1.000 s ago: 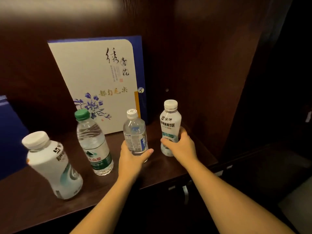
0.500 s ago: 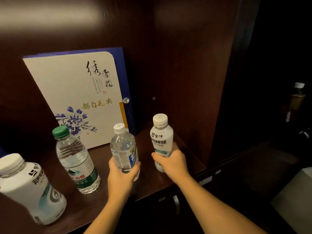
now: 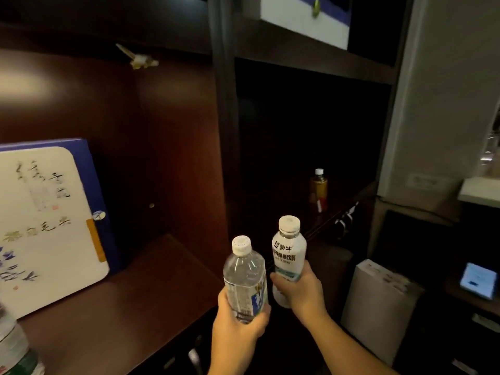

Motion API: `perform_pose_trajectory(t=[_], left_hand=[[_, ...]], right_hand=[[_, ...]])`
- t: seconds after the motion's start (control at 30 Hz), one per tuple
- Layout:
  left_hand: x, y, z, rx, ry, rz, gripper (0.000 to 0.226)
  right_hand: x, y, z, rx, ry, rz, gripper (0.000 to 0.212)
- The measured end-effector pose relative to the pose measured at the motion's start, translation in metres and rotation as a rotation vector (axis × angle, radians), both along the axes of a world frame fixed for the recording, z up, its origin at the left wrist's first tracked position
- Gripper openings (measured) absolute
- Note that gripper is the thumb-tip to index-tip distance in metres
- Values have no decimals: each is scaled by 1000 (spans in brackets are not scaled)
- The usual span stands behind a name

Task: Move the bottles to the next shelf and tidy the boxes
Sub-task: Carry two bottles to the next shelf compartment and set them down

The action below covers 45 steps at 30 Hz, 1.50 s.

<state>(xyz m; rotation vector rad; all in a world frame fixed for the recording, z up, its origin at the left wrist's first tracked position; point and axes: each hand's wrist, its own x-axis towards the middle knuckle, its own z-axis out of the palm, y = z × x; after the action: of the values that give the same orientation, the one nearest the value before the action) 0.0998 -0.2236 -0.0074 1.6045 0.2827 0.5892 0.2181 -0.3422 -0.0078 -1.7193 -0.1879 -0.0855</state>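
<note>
My left hand (image 3: 238,328) grips a clear water bottle (image 3: 244,277) with a white cap, held upright in the air in front of the shelf's right edge. Just to its right, my right hand (image 3: 300,290) grips a white milk-drink bottle (image 3: 288,253), also upright and lifted. Both bottles hang in front of the dark divider (image 3: 224,136) between the two shelf bays. A white and blue tea box (image 3: 51,223) leans against the back of the left bay. The green-labelled water bottle (image 3: 15,347) shows only partly at the lower left corner.
The brown shelf board (image 3: 121,307) lies to the left. In the dark right bay stands an amber drink bottle (image 3: 318,189). A white and blue box (image 3: 303,20) sits on the shelf above. A white box (image 3: 378,299) and a small lit screen (image 3: 478,280) are at lower right.
Both hands have lifted their bottles off the left shelf and carried them right. The view has swung right, so the other two bottles have slid out of frame and the right bay appears.
</note>
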Motion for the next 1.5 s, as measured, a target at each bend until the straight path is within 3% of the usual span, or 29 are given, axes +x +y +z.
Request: perform_pose_trajectory(t=[0.27, 0.5, 0.7, 1.1, 1.3, 1.5], left_hand=[[174, -43, 12, 113, 8, 62, 67], [320, -42, -1, 53, 68, 196, 67], [380, -34, -25, 59, 86, 354, 67], [414, -29, -31, 90, 137, 417, 85], [396, -31, -21, 52, 153, 380, 95], [344, -36, -10, 63, 156, 365, 96]], right_hand=[[167, -61, 9, -67, -30, -19, 51], [315, -41, 11, -40, -35, 103, 51], [383, -18, -3, -2, -8, 202, 52], [413, -7, -19, -15, 19, 296, 47], [398, -25, -13, 43, 38, 249, 82], [338, -45, 2, -17, -61, 160, 63]])
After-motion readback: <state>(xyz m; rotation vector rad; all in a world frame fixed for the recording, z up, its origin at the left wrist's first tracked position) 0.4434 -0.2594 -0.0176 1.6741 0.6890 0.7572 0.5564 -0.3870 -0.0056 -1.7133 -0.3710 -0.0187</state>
